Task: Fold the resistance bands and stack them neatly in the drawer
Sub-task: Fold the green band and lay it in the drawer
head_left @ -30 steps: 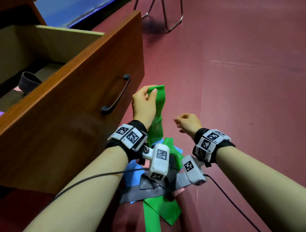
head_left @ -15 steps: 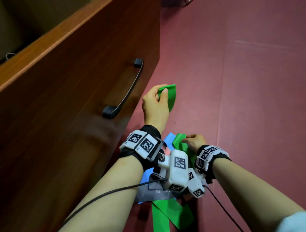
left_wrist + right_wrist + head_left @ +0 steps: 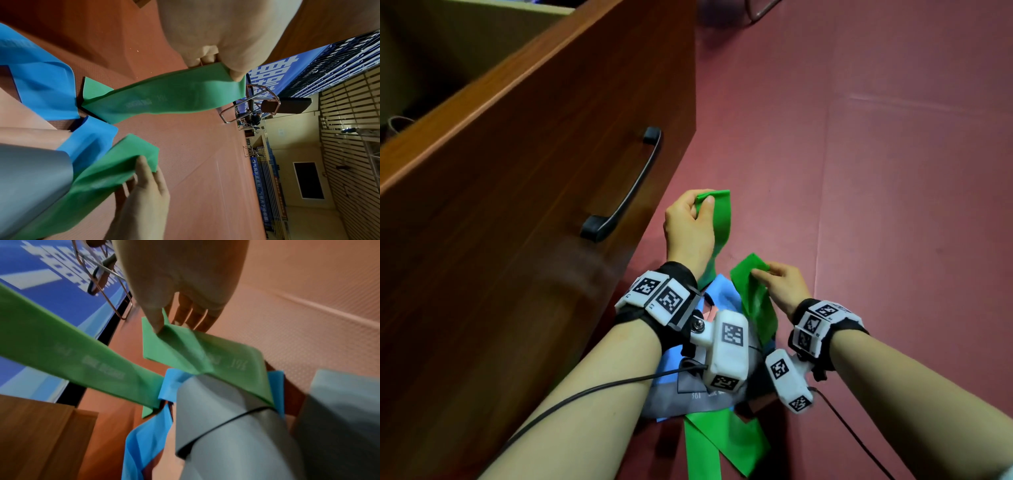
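Observation:
My left hand (image 3: 693,219) pinches the top end of a green resistance band (image 3: 720,219), held up beside the drawer front (image 3: 524,212); the left wrist view shows that green band (image 3: 164,95) stretched from thumb and fingers. My right hand (image 3: 780,282) pinches another green band end (image 3: 751,284) lower and to the right; the right wrist view shows the thumb pressing this green end (image 3: 164,344). Both ends run down into a pile of blue (image 3: 722,291), grey (image 3: 688,397) and green (image 3: 722,442) bands on the floor. Whether both ends belong to one band is hidden.
The open wooden drawer (image 3: 482,102) rises at the left with a black handle (image 3: 626,185). Red floor mat (image 3: 859,171) spreads to the right. A metal chair leg (image 3: 760,12) shows at the top. Black cables (image 3: 585,394) trail from my wrist cameras.
My right hand went down to the pile, took hold of a green band end and has lifted it to the right. My left hand keeps its grip on the upper green end.

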